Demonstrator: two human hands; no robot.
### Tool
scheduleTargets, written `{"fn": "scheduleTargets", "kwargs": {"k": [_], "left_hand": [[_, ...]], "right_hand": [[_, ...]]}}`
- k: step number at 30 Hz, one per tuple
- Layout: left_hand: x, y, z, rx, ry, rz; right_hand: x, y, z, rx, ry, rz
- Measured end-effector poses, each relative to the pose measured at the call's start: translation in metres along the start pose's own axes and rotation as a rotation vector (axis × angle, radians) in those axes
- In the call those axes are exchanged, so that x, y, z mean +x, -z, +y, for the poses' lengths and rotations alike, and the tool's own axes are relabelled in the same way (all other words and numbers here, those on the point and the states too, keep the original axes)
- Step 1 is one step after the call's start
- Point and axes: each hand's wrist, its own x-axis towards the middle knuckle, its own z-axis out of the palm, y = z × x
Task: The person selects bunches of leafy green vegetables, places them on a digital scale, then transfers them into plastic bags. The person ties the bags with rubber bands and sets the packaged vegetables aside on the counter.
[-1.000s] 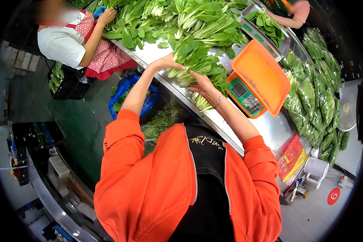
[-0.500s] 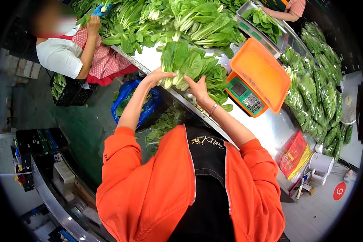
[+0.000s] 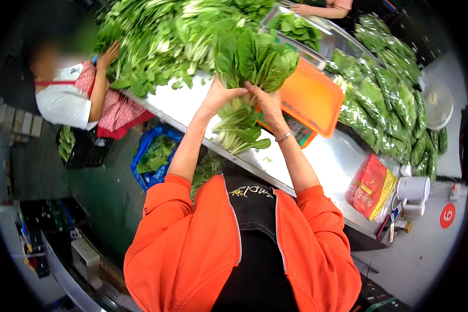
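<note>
Between them, my left hand [image 3: 221,97] and my right hand [image 3: 268,105] grip a bunch of leafy greens [image 3: 252,57] by its stem end, thumbs meeting across the front. Its broad leaves fan out upward and away from me, over the near edge of an orange scale pan. Fingers behind the bunch are hidden. Below my hands, more loose greens [image 3: 239,129] lie on the metal table near its front edge. The orange weighing scale [image 3: 317,101] stands just right of my right hand, its keypad partly covered by my wrist and the leaves.
A big heap of greens [image 3: 161,41] covers the far table [image 3: 164,106]. Bagged greens [image 3: 395,109] pile up at right, near a red-and-yellow packet [image 3: 372,187] and white device [image 3: 413,188]. A co-worker [image 3: 67,99] stands left, by a blue bag [image 3: 156,156]; another person's arm [image 3: 317,10] reaches in behind.
My hands have lifted the bunch off the table and brought it toward the scale, closing together around its stems. The co-worker at left has shifted, and the whole view has turned slightly.
</note>
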Motion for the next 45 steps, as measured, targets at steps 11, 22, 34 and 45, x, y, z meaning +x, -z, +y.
{"fn": "scheduleTargets", "kwargs": {"k": [11,22,34,45], "left_hand": [[0.061,-0.138,-0.019,-0.464,0.316,-0.157],[0.097,-0.178,-0.085,0.793,0.078,-0.162],[0.062,-0.113,-0.030,1.282,0.101,-0.003],[0.002,-0.037,-0.016,0.959,0.121,0.269]], "right_hand": [[-0.014,0.165,-0.051,0.483,0.001,0.252],[-0.002,0.200,-0.033,-1.291,-0.242,0.447],[-0.060,0.235,-0.067,-1.056,-0.339,0.404],[-0.182,0.355,-0.035,-1.147,-0.088,1.000]]}}
